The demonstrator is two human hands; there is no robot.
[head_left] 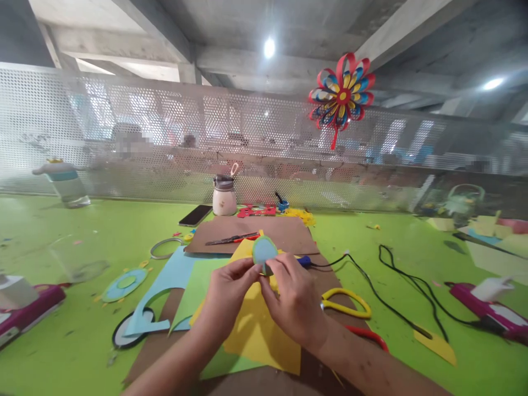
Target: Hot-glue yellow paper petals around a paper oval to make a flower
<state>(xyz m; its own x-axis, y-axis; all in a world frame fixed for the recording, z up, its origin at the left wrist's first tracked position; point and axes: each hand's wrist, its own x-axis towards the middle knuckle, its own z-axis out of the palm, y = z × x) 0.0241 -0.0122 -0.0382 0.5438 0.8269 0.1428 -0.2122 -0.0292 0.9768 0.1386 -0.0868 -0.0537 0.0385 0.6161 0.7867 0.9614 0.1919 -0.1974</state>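
Note:
Between my two hands is a small rounded paper cutout [264,249], light blue with a green rim, raised above the sheets. My left hand [226,286] pinches its lower left edge between thumb and fingers. At its lower right, the fingers of my right hand [291,291] close on the same piece; a darker bit near the fingertips is too small to name. Beneath lies yellow paper [264,335], with green paper [192,280] and a cut light blue sheet [165,291] to the left. Yellow-handled scissors [346,302] lie right of my right hand.
Brown cardboard [206,228] carries a red-handled cutting tool [233,238]. Behind stand a phone [195,215] and a white jar [225,199]. A black cable [363,269] crosses the right side toward a power strip [487,308]. A tape roll [132,328] lies left.

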